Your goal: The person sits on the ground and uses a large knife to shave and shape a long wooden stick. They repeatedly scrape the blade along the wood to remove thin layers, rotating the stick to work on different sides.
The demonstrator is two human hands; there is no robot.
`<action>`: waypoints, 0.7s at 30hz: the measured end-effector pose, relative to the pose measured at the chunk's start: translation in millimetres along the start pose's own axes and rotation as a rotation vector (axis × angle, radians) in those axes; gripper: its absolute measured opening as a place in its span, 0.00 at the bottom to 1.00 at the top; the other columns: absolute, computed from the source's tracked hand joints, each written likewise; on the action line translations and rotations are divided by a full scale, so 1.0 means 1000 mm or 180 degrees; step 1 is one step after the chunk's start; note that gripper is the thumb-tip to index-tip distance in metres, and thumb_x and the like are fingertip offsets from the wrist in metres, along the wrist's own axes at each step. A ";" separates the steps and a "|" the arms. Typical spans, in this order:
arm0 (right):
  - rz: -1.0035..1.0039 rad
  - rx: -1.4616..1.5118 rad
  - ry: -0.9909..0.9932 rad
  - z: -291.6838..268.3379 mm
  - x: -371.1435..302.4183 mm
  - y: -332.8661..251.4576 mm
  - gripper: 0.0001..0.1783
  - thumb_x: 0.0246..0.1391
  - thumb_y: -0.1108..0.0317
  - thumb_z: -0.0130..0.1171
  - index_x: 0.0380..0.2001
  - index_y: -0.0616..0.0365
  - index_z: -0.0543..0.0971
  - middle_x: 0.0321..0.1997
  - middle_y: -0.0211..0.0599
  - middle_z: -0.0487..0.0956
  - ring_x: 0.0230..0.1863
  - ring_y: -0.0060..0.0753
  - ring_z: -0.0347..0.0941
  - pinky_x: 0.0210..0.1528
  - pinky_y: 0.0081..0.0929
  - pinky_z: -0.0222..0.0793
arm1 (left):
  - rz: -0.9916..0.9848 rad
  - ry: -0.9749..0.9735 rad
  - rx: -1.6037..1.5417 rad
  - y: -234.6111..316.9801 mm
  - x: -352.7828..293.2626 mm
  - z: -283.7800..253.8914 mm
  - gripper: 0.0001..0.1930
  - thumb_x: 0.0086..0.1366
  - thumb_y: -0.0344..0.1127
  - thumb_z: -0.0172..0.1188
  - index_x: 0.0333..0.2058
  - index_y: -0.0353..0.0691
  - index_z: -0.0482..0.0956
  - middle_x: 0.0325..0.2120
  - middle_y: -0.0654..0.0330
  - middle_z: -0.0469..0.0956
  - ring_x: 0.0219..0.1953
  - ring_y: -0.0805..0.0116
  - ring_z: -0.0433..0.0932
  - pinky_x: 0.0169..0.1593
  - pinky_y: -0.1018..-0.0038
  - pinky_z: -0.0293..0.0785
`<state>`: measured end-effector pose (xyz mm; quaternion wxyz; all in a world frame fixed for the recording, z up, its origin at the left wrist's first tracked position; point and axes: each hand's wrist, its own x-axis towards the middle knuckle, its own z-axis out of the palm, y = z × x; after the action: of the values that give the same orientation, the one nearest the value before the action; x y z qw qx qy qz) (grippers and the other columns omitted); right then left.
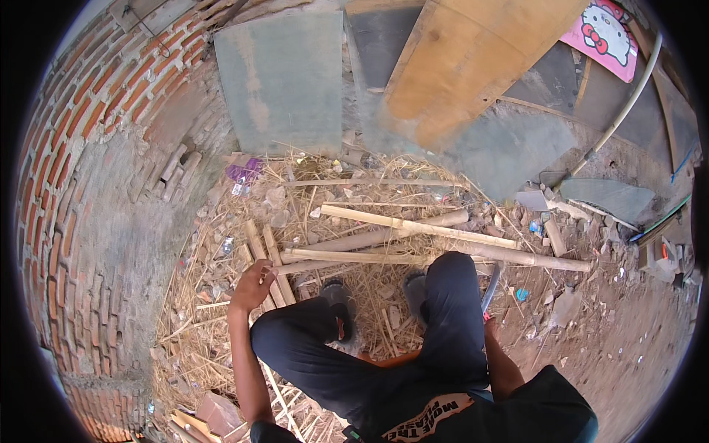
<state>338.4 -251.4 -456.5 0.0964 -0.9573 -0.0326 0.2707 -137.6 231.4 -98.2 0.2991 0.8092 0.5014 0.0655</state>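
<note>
I sit low with my knees bent and my feet among the straw. My left hand (pixel 253 286) is at the left end of a split bamboo strip (pixel 314 266), its fingers curled round that end. Another bamboo strip (pixel 354 256) lies just beyond it, and both run rightward toward my right knee. Beside that knee, my right hand (pixel 490 329) is closed on the reddish handle of a machete, largely hidden by my leg. The machete's grey, slightly curved blade (pixel 490 289) points away from me and stands apart from my left hand.
Bamboo poles (pixel 546 261) and a pale split length (pixel 421 225) lie crossed ahead. Short bamboo pieces (pixel 260 255) rest by my left hand. Straw and rubble cover the ground. A brick wall (pixel 111 192) rises at left; boards (pixel 450 66) and a grey panel (pixel 284 81) lean at the back.
</note>
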 end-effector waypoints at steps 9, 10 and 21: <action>-0.1782 0.0113 0.0763 -0.018 0.050 -0.129 0.29 0.48 0.67 0.65 0.56 0.52 0.72 0.57 0.51 0.72 0.55 0.61 0.74 0.55 0.55 0.73 | 0.1479 -0.0618 0.0366 0.201 -0.022 -0.017 0.20 0.71 0.42 0.61 0.56 0.39 0.75 0.44 0.46 0.83 0.49 0.48 0.83 0.53 0.58 0.76; -0.1846 0.0119 0.0704 -0.019 0.054 -0.145 0.30 0.47 0.67 0.65 0.56 0.52 0.71 0.57 0.51 0.72 0.55 0.62 0.74 0.55 0.54 0.73 | 0.1512 -0.0655 0.0286 0.205 -0.022 -0.015 0.19 0.71 0.41 0.62 0.56 0.39 0.74 0.44 0.46 0.83 0.48 0.48 0.83 0.53 0.58 0.76; -0.2990 -0.0270 0.0202 -0.030 0.101 -0.318 0.31 0.57 0.60 0.58 0.64 0.52 0.69 0.62 0.47 0.72 0.64 0.58 0.70 0.62 0.59 0.67 | 0.0343 -0.1075 0.0355 0.150 0.008 0.012 0.26 0.72 0.51 0.59 0.58 0.36 0.73 0.42 0.41 0.83 0.50 0.40 0.79 0.55 0.53 0.73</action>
<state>437.2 66.6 -418.6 0.1702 -0.8498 -0.4702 0.1668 -12.9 185.4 -27.6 0.3298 0.8497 0.4028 -0.0832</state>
